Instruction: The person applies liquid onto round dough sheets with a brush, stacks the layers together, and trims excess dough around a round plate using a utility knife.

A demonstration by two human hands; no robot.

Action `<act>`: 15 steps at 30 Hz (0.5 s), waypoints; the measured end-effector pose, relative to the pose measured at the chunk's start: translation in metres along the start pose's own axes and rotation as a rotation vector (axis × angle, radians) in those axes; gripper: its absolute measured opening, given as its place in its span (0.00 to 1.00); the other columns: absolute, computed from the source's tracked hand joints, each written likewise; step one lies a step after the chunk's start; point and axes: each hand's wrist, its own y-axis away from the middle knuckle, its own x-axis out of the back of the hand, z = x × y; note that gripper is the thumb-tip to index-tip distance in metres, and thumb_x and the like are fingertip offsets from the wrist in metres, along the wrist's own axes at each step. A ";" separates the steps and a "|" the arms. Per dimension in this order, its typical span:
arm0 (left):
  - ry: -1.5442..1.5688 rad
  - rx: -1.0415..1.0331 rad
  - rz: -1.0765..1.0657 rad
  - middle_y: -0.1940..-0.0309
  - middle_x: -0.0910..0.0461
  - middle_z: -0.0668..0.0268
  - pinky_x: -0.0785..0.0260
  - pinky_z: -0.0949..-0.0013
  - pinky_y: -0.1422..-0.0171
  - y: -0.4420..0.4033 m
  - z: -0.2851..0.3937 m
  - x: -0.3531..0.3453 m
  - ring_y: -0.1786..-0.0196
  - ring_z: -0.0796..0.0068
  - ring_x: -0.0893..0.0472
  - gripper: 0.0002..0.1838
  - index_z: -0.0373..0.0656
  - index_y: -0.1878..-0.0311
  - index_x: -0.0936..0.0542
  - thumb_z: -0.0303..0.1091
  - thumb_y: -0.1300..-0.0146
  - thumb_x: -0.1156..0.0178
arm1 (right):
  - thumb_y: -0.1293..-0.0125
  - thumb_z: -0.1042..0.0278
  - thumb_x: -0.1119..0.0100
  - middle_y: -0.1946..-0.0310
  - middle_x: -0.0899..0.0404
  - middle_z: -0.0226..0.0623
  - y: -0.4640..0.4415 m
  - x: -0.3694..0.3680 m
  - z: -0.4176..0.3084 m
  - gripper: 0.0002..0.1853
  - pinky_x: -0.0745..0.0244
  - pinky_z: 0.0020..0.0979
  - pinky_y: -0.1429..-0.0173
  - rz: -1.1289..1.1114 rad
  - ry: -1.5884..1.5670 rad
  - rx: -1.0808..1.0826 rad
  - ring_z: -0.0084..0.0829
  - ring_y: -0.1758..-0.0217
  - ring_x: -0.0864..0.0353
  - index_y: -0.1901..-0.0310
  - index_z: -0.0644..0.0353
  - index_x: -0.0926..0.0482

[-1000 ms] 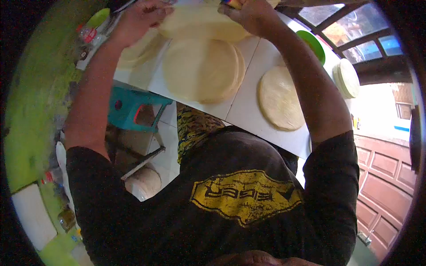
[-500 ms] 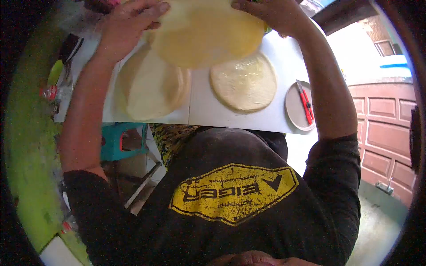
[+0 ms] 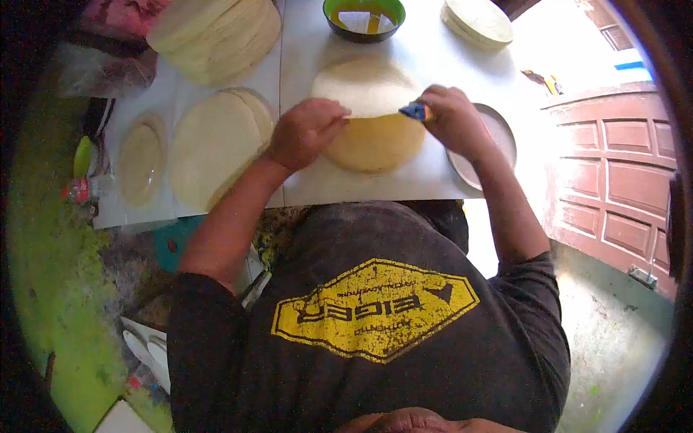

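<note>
Hands (image 3: 309, 135) at a pale round sheet (image 3: 367, 88), green bowl (image 3: 364, 35) beyond

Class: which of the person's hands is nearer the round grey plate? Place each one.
Right. The right hand is just left of the grey plate; the left hand is farther left, beside the dough disc's left edge.

Left of you: bottle with red wrap (image 3: 79, 190) beside the surface (image 3: 317, 187); teal stool (image 3: 180, 238), partly hidden, lower down. Right of you: brown panelled door (image 3: 628, 169).
</note>
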 end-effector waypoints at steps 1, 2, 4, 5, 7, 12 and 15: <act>0.073 0.072 -0.045 0.58 0.16 0.58 0.24 0.58 0.47 0.010 0.001 -0.007 0.52 0.57 0.18 0.08 0.44 0.57 0.16 0.31 0.40 0.36 | 0.47 0.74 0.33 0.64 0.20 0.35 0.013 -0.015 0.005 0.09 0.28 0.39 0.53 -0.021 -0.015 -0.032 0.42 0.59 0.21 0.62 0.54 0.17; 0.074 0.077 -0.049 0.58 0.16 0.58 0.24 0.58 0.47 0.014 0.005 -0.009 0.52 0.57 0.18 0.08 0.44 0.57 0.16 0.31 0.40 0.36 | 0.47 0.72 0.33 0.64 0.20 0.34 0.022 -0.026 0.006 0.09 0.28 0.39 0.54 0.003 -0.019 -0.008 0.41 0.61 0.21 0.62 0.52 0.18; 0.103 0.106 -0.051 0.58 0.16 0.57 0.25 0.58 0.46 0.021 0.011 -0.013 0.52 0.57 0.18 0.08 0.44 0.57 0.16 0.30 0.41 0.35 | 0.50 0.74 0.33 0.64 0.19 0.32 0.033 -0.032 0.001 0.11 0.30 0.36 0.52 -0.016 -0.040 -0.024 0.37 0.59 0.21 0.63 0.52 0.17; 0.105 0.108 -0.055 0.58 0.16 0.57 0.25 0.58 0.46 0.024 0.013 -0.014 0.52 0.57 0.18 0.08 0.44 0.57 0.16 0.30 0.41 0.35 | 0.50 0.74 0.33 0.64 0.19 0.32 0.037 -0.031 -0.002 0.11 0.30 0.36 0.52 -0.017 -0.043 -0.028 0.37 0.59 0.21 0.63 0.52 0.17; 0.094 0.080 -0.061 0.58 0.16 0.57 0.24 0.59 0.46 0.030 0.016 -0.014 0.51 0.57 0.17 0.09 0.44 0.56 0.15 0.29 0.41 0.35 | 0.51 0.75 0.33 0.64 0.19 0.30 0.042 -0.028 -0.006 0.12 0.31 0.35 0.54 0.015 -0.021 0.032 0.35 0.60 0.20 0.62 0.51 0.17; 0.086 0.095 -0.066 0.57 0.16 0.58 0.24 0.60 0.46 0.040 0.020 -0.017 0.50 0.58 0.17 0.10 0.45 0.56 0.15 0.28 0.42 0.34 | 0.52 0.74 0.32 0.65 0.20 0.29 0.048 -0.033 -0.004 0.13 0.32 0.35 0.57 0.008 -0.029 0.080 0.35 0.63 0.22 0.62 0.50 0.18; 0.059 0.091 -0.077 0.56 0.17 0.59 0.23 0.60 0.46 0.051 0.015 -0.019 0.50 0.59 0.17 0.11 0.45 0.56 0.15 0.28 0.43 0.34 | 0.50 0.71 0.33 0.66 0.21 0.30 0.049 -0.039 -0.006 0.10 0.30 0.37 0.56 -0.030 -0.026 0.083 0.37 0.64 0.22 0.64 0.50 0.18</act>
